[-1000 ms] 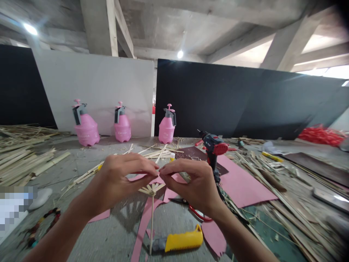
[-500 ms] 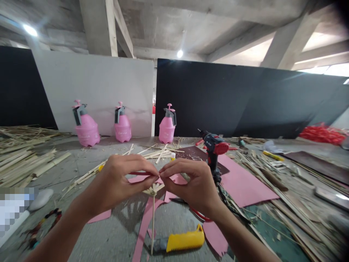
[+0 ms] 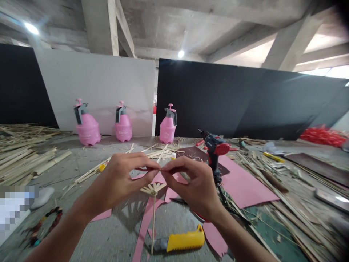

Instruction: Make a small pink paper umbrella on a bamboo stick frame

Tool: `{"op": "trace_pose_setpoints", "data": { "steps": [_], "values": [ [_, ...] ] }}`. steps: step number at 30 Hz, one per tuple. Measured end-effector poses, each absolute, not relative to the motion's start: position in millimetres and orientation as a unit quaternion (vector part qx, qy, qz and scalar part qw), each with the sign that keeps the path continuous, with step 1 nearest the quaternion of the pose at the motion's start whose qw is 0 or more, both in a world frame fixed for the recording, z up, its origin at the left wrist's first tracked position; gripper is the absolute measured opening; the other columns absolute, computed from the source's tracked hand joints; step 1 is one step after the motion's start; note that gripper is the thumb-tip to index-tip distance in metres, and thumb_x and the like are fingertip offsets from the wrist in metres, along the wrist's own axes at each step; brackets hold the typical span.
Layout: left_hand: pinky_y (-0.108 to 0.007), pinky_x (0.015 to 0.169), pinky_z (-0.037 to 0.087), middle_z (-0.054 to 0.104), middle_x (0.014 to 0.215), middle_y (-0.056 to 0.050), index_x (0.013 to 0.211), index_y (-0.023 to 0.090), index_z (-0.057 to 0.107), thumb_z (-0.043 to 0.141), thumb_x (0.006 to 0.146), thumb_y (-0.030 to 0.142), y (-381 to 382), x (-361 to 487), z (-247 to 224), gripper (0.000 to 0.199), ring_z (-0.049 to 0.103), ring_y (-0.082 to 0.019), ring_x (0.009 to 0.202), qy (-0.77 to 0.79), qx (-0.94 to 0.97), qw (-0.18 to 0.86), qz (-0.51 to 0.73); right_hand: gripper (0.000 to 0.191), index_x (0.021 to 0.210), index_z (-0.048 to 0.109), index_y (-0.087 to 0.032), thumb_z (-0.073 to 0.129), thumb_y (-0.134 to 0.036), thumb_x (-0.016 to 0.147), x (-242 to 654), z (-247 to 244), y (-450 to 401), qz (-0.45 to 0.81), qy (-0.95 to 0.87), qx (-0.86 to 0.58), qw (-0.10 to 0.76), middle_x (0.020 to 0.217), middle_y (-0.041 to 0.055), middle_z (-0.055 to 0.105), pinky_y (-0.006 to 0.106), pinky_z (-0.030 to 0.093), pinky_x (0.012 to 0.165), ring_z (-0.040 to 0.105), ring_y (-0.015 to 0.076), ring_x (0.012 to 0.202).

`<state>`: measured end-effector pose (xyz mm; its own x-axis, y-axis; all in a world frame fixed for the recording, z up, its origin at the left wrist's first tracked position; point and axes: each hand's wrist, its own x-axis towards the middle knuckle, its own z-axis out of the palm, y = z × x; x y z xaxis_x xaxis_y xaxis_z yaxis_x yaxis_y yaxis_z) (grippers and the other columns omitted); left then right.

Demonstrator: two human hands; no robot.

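My left hand [image 3: 128,174] and my right hand [image 3: 191,178] meet at the fingertips in the middle of the view. Thumb and fingers of both are pinched together; whatever lies between them is too small or hidden to make out. Just below the fingertips, a thin bamboo stick [image 3: 153,222] stands up, topped by a fan of short bamboo strips [image 3: 153,189]. Pink paper pieces [image 3: 147,218] lie behind and beneath it. A yellow-handled utility knife [image 3: 185,240] rests on the floor beside the stick's lower end.
Three pink spray bottles [image 3: 88,129] stand along the back panels. A cordless drill [image 3: 214,149] is upright at right, beside a large pink sheet [image 3: 245,185]. Bamboo strips [image 3: 29,162] pile up at left. A beaded bracelet [image 3: 45,223] lies at lower left, a phone [image 3: 331,199] at far right.
Both pinching hands have stayed almost in place, with only a slight shift of the fingers. More of the bamboo fan shows below them. The view has moved a little.
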<state>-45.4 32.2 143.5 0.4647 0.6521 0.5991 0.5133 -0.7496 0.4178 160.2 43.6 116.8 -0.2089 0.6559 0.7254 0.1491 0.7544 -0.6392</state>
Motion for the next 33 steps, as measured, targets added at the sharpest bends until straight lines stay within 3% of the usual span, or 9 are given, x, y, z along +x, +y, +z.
{"op": "trace_pose_setpoints", "data": {
  "steps": [7,13,15,20,26,33],
  "values": [
    [-0.022,0.074,0.053,0.076,0.094,0.003,0.104,0.024,0.073,0.063,0.097,0.024,34.7,-43.2,141.1,0.012,0.07,-0.012,0.084,0.332,0.856,0.06,0.391,0.014,0.082,0.073,-0.019,0.071,-0.006,0.076,162.1,116.5,46.2,0.265,-0.721,-0.283,0.574,0.076,-0.0012,0.075,0.02,0.059,0.067,0.07,0.0116,0.069],
    [-0.029,0.085,0.051,0.075,0.103,-0.002,0.104,0.016,0.067,0.062,0.098,0.016,42.6,-41.7,130.6,0.008,0.07,-0.015,0.094,0.249,0.873,-0.156,0.39,0.006,0.078,0.073,-0.02,0.078,-0.02,0.075,162.5,114.9,53.8,0.415,-0.647,-0.305,0.562,0.077,0.0026,0.075,0.025,0.059,0.067,0.071,0.0148,0.071],
    [-0.03,0.087,0.05,0.075,0.102,-0.002,0.102,0.015,0.066,0.061,0.098,0.015,44.3,-41.7,128.5,0.006,0.07,-0.015,0.092,0.233,0.875,-0.18,0.383,0.009,0.077,0.073,-0.02,0.081,-0.023,0.073,161.8,114.6,55.4,0.463,-0.622,-0.305,0.553,0.077,0.003,0.075,0.025,0.059,0.068,0.072,0.0149,0.071],
    [-0.03,0.083,0.052,0.076,0.093,-0.001,0.095,0.016,0.066,0.064,0.097,0.015,45.3,-41.2,129.8,0.003,0.07,-0.014,0.085,0.227,0.876,-0.149,0.399,0.012,0.077,0.075,-0.02,0.084,-0.022,0.07,161.7,116.4,55.3,0.498,-0.611,-0.299,0.539,0.078,0.0021,0.076,0.023,0.059,0.068,0.072,0.0138,0.071],
    [-0.026,0.074,0.055,0.077,0.09,0.002,0.093,0.02,0.069,0.07,0.091,0.015,40.4,-41.0,134.8,0.005,0.07,-0.013,0.082,0.244,0.858,-0.059,0.448,0.012,0.084,0.078,-0.02,0.077,-0.012,0.075,166.8,119.8,51.2,0.39,-0.689,-0.268,0.549,0.081,0.0017,0.078,0.021,0.06,0.069,0.073,0.0136,0.074],
    [-0.021,0.077,0.056,0.077,0.092,0.001,0.094,0.02,0.072,0.07,0.09,0.011,35.2,-42.0,140.7,0.01,0.072,-0.011,0.085,0.234,0.861,-0.004,0.452,0.01,0.082,0.079,-0.02,0.076,-0.011,0.077,165.6,121.7,44.1,0.345,-0.716,-0.27,0.544,0.079,0.0008,0.078,0.019,0.061,0.068,0.073,0.0131,0.072]
  ]
}}
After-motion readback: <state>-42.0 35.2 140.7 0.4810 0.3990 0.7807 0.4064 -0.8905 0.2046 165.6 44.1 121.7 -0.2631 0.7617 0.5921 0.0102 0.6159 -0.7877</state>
